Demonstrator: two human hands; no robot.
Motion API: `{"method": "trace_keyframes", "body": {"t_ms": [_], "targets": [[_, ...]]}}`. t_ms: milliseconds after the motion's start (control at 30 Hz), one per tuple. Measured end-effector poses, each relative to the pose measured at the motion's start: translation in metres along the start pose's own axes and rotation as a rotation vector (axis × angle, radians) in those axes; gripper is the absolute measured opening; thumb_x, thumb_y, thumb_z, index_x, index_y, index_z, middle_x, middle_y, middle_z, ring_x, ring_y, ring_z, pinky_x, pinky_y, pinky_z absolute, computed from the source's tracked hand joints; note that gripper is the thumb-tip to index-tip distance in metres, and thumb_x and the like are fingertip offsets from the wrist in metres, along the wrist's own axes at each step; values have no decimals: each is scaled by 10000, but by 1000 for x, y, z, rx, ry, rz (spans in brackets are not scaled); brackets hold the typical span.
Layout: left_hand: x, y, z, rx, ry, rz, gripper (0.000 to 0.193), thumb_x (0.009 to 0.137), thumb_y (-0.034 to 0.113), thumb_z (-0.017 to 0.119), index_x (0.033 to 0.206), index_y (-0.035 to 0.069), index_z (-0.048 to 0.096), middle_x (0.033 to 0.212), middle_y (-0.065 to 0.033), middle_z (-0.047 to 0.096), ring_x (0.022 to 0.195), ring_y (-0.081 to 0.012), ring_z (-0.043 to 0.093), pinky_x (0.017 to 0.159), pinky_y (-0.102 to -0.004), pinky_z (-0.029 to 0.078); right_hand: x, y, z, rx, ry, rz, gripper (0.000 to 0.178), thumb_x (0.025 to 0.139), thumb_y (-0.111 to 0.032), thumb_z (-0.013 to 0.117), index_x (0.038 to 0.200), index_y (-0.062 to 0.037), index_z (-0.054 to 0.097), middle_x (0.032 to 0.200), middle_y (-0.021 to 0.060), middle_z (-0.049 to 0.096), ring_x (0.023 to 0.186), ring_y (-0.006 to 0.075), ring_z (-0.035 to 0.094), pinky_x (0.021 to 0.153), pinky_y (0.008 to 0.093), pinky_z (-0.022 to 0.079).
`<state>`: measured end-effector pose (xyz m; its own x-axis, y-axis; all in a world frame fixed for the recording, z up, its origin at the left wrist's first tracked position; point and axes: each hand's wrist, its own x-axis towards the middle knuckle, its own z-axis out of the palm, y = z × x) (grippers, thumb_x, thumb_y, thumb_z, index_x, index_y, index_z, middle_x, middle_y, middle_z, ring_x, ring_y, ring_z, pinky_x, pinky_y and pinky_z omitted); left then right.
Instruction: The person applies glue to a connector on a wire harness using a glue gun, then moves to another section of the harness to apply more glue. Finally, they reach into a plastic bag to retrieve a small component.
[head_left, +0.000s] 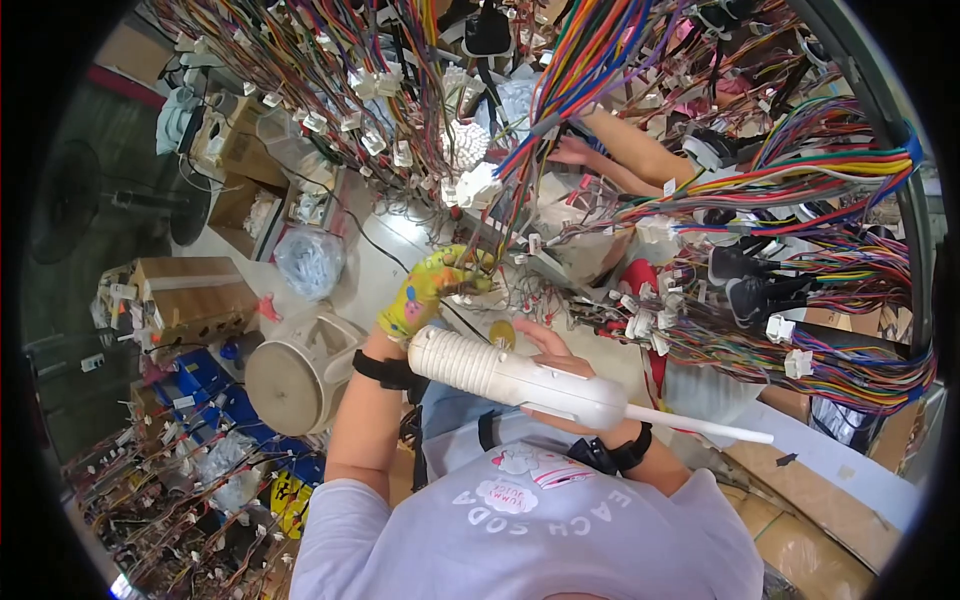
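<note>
My left hand (425,292), in a yellow patterned glove with bare fingertips, reaches in at the middle. Its fingers curl around thin wires (505,225) that hang from a coloured bundle; their ends are too small to make out. My bare right hand (548,345) is just to the right and nearer to me, with its visible fingers stretched out and apart. A white plastic device (510,378) with a ribbed end and a thin rod lies across the view in front of my right hand and hides much of it. A small yellowish disc (502,333) is beside my right fingertips.
Thick coloured wire bundles (600,60) with white connectors hang ahead and at right from a dark frame (860,70). A co-worker's arm (640,150) reaches in beyond. A beige round stool (285,385), a cardboard box (190,290) and a plastic bag (310,262) stand at left.
</note>
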<state>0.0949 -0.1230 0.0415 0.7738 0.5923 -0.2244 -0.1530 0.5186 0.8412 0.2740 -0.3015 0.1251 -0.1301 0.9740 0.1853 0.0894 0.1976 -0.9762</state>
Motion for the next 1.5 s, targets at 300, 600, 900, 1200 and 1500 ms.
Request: {"method": "trace_keyframes", "body": {"t_ms": [300, 600, 900, 1200, 1500], "targets": [[13, 11, -4, 95, -105, -193, 476, 838, 329, 682, 1181, 17, 574, 1087, -49, 642, 920, -119, 602, 789, -278, 482, 0, -6, -2, 44, 23, 60, 311, 739, -40, 695, 1047, -35, 647, 1097, 147, 630, 1251, 439, 428, 1019, 517, 373], [37, 9, -6, 520, 38, -271, 234, 893, 191, 635, 1080, 51, 622, 894, -30, 644, 722, -108, 607, 608, -258, 488, -1, -8, -6, 48, 8, 72, 367, 732, -29, 696, 1095, -46, 638, 1156, 132, 609, 1284, 410, 404, 1025, 511, 384], [61, -26, -32, 724, 70, -155, 261, 928, 213, 568, 1113, 35, 614, 975, -53, 648, 869, -125, 608, 729, -266, 477, 2, -14, -7, 18, 31, 63, 385, 712, -21, 693, 1092, -39, 628, 1149, 128, 603, 1251, 401, 444, 1009, 494, 416], [70, -45, -45, 516, 70, -126, 303, 940, 238, 546, 1158, 31, 584, 1043, -80, 644, 923, -165, 609, 818, -279, 480, 2, -16, -6, 31, 71, 103, 377, 710, -31, 688, 1081, -46, 630, 1150, 139, 600, 1215, 371, 486, 983, 439, 448], [58, -30, -35, 20, 78, -517, 392, 907, 370, 586, 1163, 75, 575, 1004, -64, 636, 816, -169, 612, 709, -288, 500, 2, -21, -7, 57, 90, 140, 344, 720, -25, 683, 1060, -26, 632, 1178, 175, 581, 1178, 364, 517, 948, 402, 476]]}}
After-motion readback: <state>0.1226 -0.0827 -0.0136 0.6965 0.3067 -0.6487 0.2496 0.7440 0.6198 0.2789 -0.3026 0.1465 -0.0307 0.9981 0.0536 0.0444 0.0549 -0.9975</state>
